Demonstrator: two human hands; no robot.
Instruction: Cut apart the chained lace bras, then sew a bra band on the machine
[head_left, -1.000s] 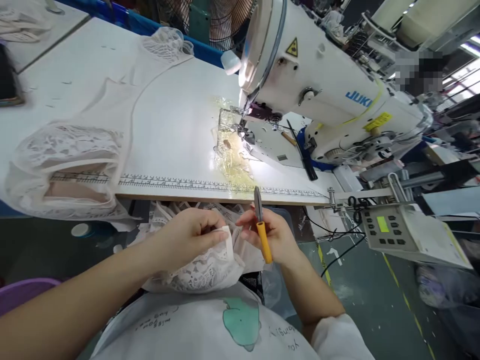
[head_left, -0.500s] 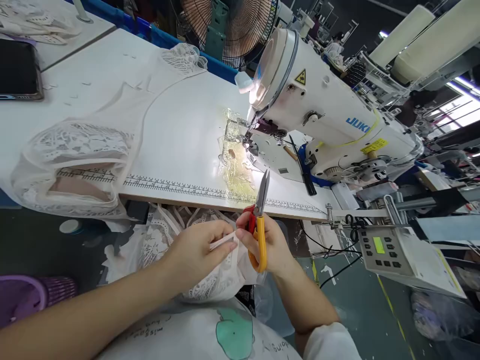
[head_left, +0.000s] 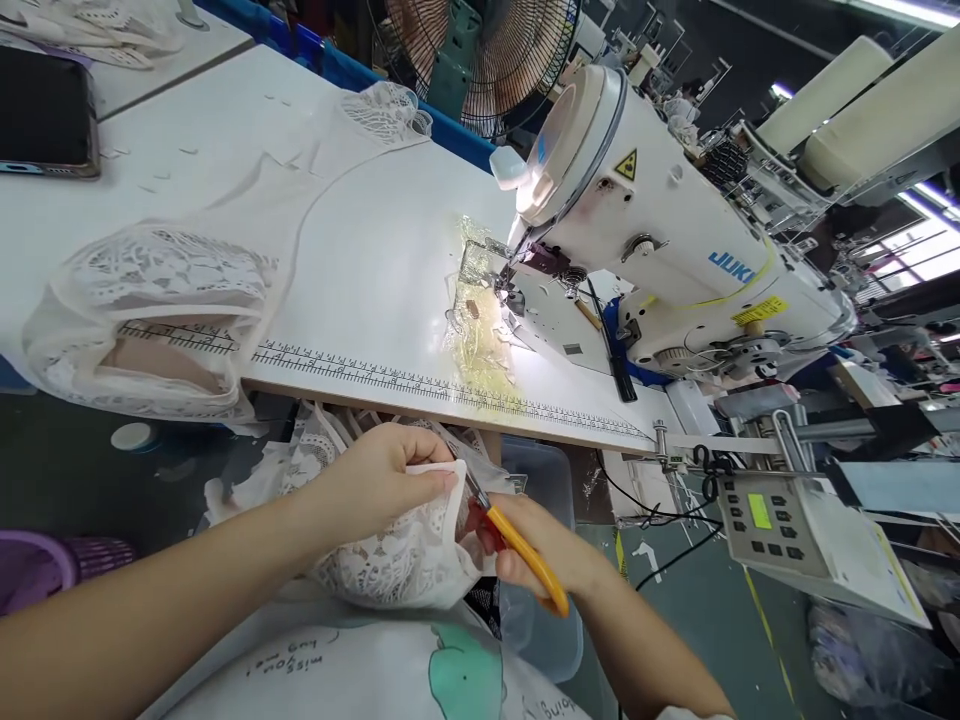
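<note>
The lace garment (head_left: 386,565) is pinched at its white edge between the thumb and fingers of the left hand (head_left: 390,475), and its cup is spread below that hand, in front of the table (head_left: 360,270). The orange-handled scissors (head_left: 526,557) are gripped by the right hand (head_left: 553,535), their blades directed toward the pinched edge; whether fabric is touched cannot be told.

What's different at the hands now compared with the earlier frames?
The right hand has drawn back, away from the table; its orange-handled scissors have tilted left, their blades now at the white edge of the lace garment. Unchanged: the left hand pinches that garment, the right grips the scissors, and the phone and sewing machine stay put.
</note>
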